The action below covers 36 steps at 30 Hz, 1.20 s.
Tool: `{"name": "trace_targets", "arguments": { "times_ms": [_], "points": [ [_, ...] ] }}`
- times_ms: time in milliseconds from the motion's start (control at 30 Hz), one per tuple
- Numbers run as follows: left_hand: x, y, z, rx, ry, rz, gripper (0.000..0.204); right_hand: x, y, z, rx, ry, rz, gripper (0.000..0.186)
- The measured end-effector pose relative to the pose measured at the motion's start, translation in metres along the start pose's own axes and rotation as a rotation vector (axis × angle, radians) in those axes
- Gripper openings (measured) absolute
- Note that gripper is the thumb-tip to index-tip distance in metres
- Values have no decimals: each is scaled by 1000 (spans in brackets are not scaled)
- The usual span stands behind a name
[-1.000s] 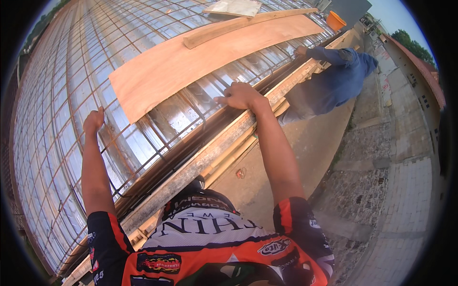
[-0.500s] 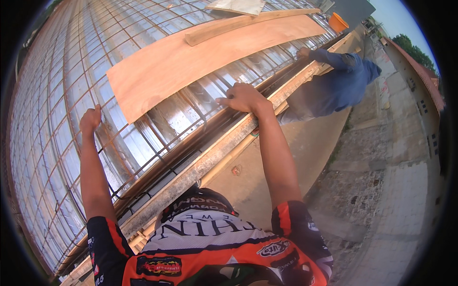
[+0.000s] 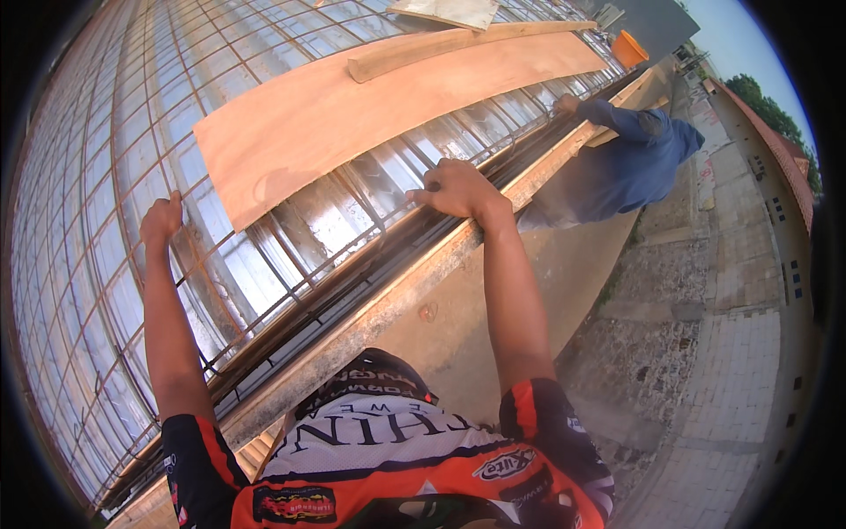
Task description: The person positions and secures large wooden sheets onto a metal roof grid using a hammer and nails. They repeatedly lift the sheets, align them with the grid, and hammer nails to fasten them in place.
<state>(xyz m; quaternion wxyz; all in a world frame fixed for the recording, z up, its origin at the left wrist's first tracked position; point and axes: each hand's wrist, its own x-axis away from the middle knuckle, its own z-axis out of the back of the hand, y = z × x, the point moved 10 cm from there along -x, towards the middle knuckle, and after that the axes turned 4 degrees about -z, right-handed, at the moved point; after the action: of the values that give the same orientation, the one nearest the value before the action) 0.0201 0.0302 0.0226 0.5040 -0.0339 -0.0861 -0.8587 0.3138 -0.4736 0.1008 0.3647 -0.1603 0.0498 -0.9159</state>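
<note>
A rusty rebar mesh lies over shiny corrugated metal sheets. My left hand is closed round a bar of it, left of the plywood strip's near corner. Across the mesh lies that long reddish plywood strip, with a wooden batten along its far side. My right hand is at the mesh's right border, beside the formwork board. Its fingers curl down over a bar end, the thumb reaching left; the fingertips are partly hidden. Neither hand touches the plywood.
A formwork board runs along the edge, between me and the mesh. Beyond my right arm a co-worker in blue leans in, one hand on the edge. An orange bucket stands farther off. Paved ground lies far below at right.
My right hand has shifted slightly right and down in view, still at the mesh border. My left hand stays on its bar. The board's outer face shows more broadly.
</note>
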Motion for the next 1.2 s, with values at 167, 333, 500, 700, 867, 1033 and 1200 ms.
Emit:
{"name": "trace_targets", "arguments": {
  "times_ms": [167, 333, 500, 700, 867, 1033, 1200],
  "points": [
    [0, 1, 0, -5, -16, -24, 73, 0, -1, 1, 1, -9, 1, 65],
    [-5, 1, -3, -4, -3, -26, 74, 1, 4, 1, -40, 58, 18, 57],
    [-8, -2, -6, -13, -19, -33, 75, 3, 0, 3, -20, -11, -3, 64],
    [-13, -2, -9, -5, -56, -52, 78, 7, 8, 26, -267, 232, 27, 53],
    [-15, -6, -10, 5, -18, -73, 77, 112, 113, 84, -925, 1275, 18, 23],
    [-12, 0, -6, -6, -40, -56, 76, 173, 257, -136, -1514, 1567, -600, 27],
    [-23, -11, -14, 1, 16, -89, 73, 115, 124, -428, -2000, 207, -915, 93]
  ]
}}
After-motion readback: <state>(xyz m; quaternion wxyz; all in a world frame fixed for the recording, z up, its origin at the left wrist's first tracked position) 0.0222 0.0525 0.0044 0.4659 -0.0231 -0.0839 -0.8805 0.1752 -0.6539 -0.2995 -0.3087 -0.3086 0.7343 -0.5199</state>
